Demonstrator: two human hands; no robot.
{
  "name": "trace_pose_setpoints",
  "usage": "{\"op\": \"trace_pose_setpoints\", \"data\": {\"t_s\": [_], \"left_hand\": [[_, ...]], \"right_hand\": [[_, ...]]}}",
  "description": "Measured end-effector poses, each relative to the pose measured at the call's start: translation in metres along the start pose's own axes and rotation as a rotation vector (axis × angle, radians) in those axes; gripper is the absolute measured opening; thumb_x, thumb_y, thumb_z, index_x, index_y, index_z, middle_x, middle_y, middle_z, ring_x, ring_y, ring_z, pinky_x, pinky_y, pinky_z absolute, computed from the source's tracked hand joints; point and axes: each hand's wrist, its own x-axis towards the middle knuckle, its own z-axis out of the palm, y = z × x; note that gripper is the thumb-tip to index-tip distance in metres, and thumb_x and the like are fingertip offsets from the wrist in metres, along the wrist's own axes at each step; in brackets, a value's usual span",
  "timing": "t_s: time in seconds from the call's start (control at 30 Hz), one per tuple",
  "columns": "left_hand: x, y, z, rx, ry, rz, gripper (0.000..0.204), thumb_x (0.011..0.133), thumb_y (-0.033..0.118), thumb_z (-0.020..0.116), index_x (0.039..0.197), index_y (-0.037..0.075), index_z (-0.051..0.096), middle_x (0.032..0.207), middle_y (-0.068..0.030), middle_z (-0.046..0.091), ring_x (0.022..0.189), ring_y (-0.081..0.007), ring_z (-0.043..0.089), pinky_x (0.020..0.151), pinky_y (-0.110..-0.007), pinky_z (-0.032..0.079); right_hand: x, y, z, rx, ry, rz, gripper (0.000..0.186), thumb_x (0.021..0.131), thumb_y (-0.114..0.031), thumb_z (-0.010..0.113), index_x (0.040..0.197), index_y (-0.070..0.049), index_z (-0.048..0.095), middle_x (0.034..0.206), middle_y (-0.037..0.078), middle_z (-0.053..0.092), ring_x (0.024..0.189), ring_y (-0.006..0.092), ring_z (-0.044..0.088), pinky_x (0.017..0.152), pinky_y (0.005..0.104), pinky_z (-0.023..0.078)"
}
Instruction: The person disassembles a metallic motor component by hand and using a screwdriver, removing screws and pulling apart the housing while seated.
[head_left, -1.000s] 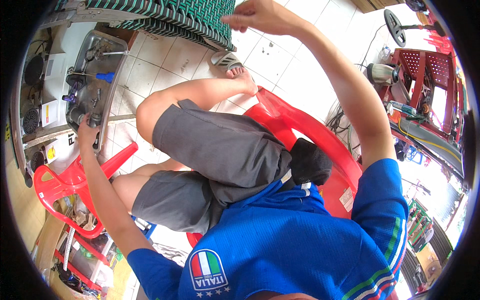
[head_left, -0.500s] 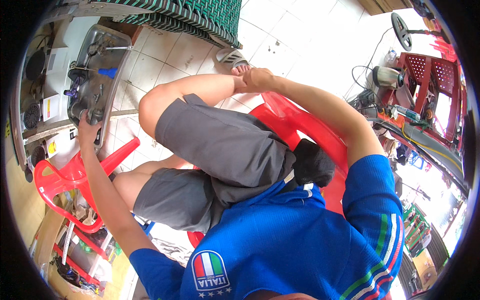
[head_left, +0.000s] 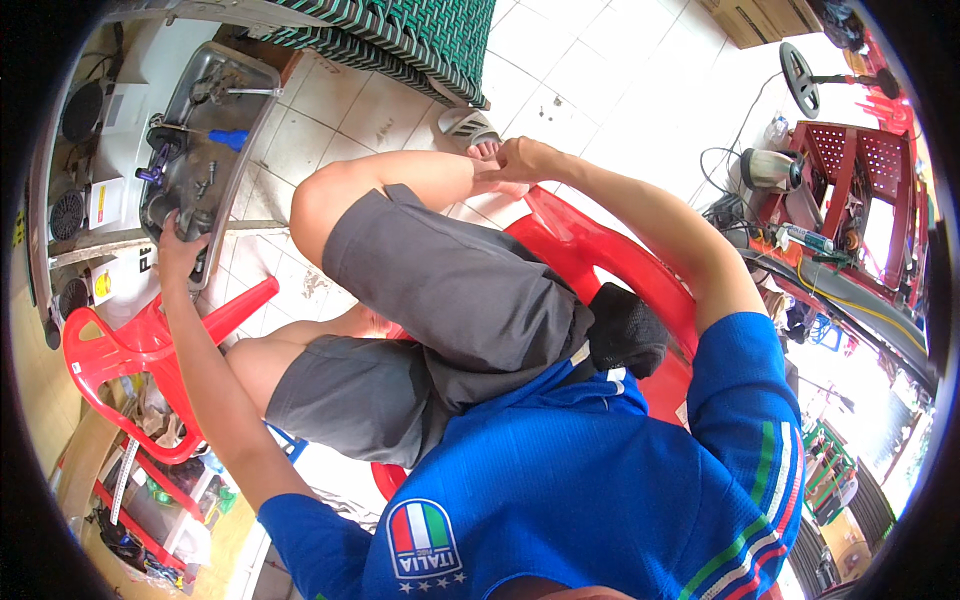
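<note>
On the left, a metal tray [head_left: 262, 100] holds several dark, greasy mechanical parts. My left hand [head_left: 180, 252] reaches into its near end, thumb and fingers around a grey cylindrical metal part [head_left: 198, 224] that is partly hidden. Farther up in the tray lie a screwdriver with a blue handle [head_left: 230, 139] and a small purple metal part [head_left: 155, 166]. My right hand [head_left: 528, 160] is at my raised leg's ankle [head_left: 482, 176], its fingers curled against the skin; the fingertips are partly hidden.
A red plastic stool [head_left: 130, 345] stands below the tray, beside my left forearm. I sit on a red chair [head_left: 640, 265]. A green-and-black woven seat [head_left: 410, 45] is ahead. On the right are a metal kettle [head_left: 768, 168], a red rack [head_left: 835, 165] and loose cables.
The view has shifted slightly. My right hand has loosened and lifted a little at the ankle. My left hand stays at the same part in the tray.
</note>
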Motion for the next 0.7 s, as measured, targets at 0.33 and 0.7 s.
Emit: {"op": "trace_pose_setpoints", "data": {"t_s": [0.33, 0.7], "left_hand": [[0.001, 0.0, -0.002, -0.027, -0.016, -0.011, 0.091, 0.066, 0.021, 0.088, 0.143, 0.0, 0.044, 0.132, -0.0248, 0.059, 0.123, -0.0336, 0.057, 0.103, -0.037, 0.045], [0.006, 0.0, 0.001, -0.034, -0.03, -0.013, 0.091, 0.066, 0.022, 0.088, 0.144, 0.001, 0.044, 0.134, -0.0242, 0.058, 0.124, -0.0327, 0.057, 0.104, -0.038, 0.044]], "right_hand": [[0.007, 0.01, 0.004, 0.09, 0.047, 0.096, 0.085, 0.073, -0.082, 0.059, 0.088, 0.0, 0.072, 0.081, 0.02, 0.069, 0.079, 0.0364, 0.066, 0.074, 0.0453, 0.052], [0.006, 0.017, 0.011, 0.09, 0.051, 0.069, 0.081, 0.074, -0.079, 0.061, 0.083, 0.001, 0.073, 0.082, 0.02, 0.069, 0.083, 0.0352, 0.067, 0.075, 0.0441, 0.052]]}}
